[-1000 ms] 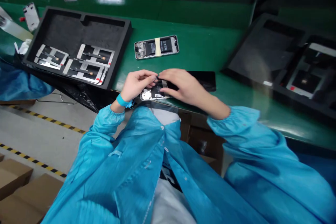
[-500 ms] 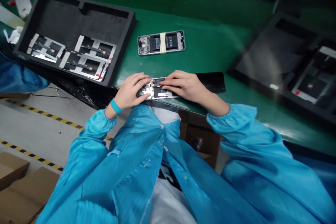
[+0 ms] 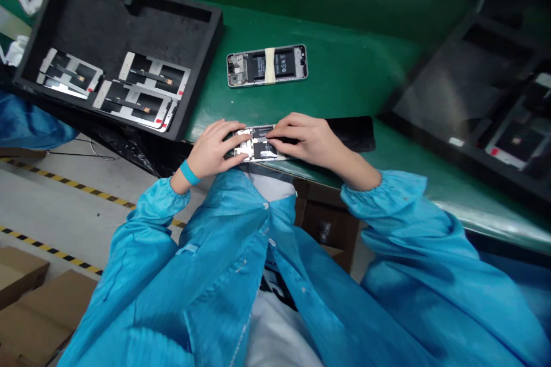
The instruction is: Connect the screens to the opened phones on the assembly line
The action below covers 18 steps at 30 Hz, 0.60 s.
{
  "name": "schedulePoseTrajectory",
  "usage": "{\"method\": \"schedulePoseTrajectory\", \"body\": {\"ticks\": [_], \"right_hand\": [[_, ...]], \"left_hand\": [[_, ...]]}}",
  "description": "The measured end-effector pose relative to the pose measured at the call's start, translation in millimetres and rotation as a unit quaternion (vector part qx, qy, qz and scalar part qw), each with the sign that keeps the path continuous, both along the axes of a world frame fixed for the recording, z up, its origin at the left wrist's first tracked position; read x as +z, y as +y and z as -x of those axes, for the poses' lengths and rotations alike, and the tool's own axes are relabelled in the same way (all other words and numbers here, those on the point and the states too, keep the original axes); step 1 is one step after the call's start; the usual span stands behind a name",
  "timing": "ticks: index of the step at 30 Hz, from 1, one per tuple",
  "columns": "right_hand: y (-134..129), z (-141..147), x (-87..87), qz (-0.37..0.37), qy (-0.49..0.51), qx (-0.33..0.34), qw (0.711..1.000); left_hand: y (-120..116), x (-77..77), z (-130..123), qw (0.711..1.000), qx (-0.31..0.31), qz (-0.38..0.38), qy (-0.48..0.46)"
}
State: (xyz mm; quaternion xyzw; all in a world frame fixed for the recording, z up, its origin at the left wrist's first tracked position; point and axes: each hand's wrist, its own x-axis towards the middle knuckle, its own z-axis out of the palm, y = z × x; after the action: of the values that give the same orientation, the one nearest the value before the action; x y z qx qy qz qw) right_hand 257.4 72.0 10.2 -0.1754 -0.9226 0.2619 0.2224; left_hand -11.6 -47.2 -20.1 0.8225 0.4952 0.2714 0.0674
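Note:
An opened phone body lies at the green table's near edge, its inner parts facing up. My left hand rests on its left end, fingers apart, with fingertips on the inner parts. Over the phone's middle, my right hand is pinched, but whatever is between the fingertips is too small to make out. A black panel extends to the right from beneath my right hand. Farther back lies a second opened phone, its battery crossed by a pale strip.
A black foam tray at the left holds several screen assemblies. Another dark tray with phone parts stands at the right. A person's blue sleeve shows at the left edge. Cardboard boxes sit on the floor.
The view has shifted slightly. The small flex piece seen at my right fingertips earlier no longer shows there. My left index finger now lies over the phone's inner parts.

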Motion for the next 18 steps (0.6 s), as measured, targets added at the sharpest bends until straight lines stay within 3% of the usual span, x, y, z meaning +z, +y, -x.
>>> {"method": "schedulePoseTrajectory", "body": {"ticks": [12,18], "right_hand": [[0,0,-5.1,0.003,0.004,0.000,1.000],[3,0,0.5,-0.024,-0.034,0.010,0.999]], "left_hand": [[2,12.4,2,0.992,-0.042,0.019,0.116],[14,10.8,13,0.992,-0.078,0.046,0.093]]}}
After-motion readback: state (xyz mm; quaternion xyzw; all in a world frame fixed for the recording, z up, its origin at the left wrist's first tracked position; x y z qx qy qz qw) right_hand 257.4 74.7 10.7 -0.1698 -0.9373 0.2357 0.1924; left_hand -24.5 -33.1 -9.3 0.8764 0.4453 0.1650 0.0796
